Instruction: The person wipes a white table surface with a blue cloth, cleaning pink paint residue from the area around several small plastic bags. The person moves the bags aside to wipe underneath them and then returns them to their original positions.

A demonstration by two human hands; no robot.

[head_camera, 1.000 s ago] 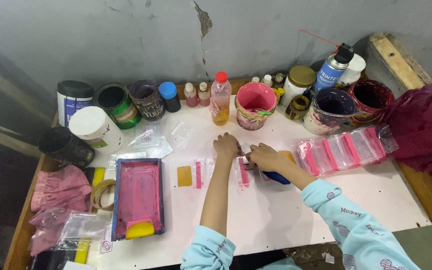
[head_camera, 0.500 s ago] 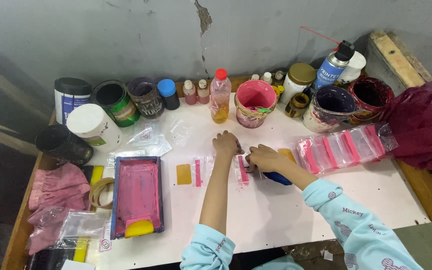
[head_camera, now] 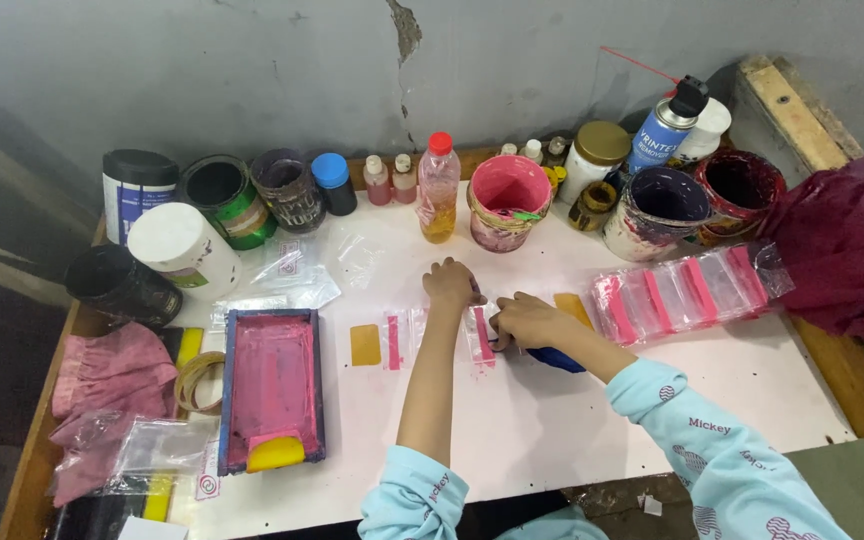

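**Both hands on a small pink-striped bag at mid-table**

Head view looks down on a white table (head_camera: pixel 572 420) against a grey wall. The left hand (head_camera: pixel 450 283) lies palm-down with fingers curled, its fingertips pressing the top edge of a small clear bag (head_camera: pixel 479 335) with a pink stripe. The right hand (head_camera: pixel 524 320) is closed in a loose fist just beside that bag, touching its right edge; whether it pinches the bag or something else cannot be told. A blue object (head_camera: pixel 556 358) shows under the right wrist.

Left of the bag lie a second striped bag (head_camera: pixel 397 340) and a yellow card (head_camera: pixel 364 344). Further left sits a printing frame (head_camera: pixel 272 388), pink with ink, a yellow squeegee (head_camera: pixel 275 453) at its near end. To the right, a row of finished striped bags (head_camera: pixel 687 290) lies overlapped.

Along the wall stand ink pots, a pink bucket (head_camera: pixel 508 200), a bottle (head_camera: pixel 438 188) with a red cap and a spray can (head_camera: pixel 664 128). Pink rags (head_camera: pixel 107 375) lie at the left edge, a dark red cloth (head_camera: pixel 847 255) at the right.
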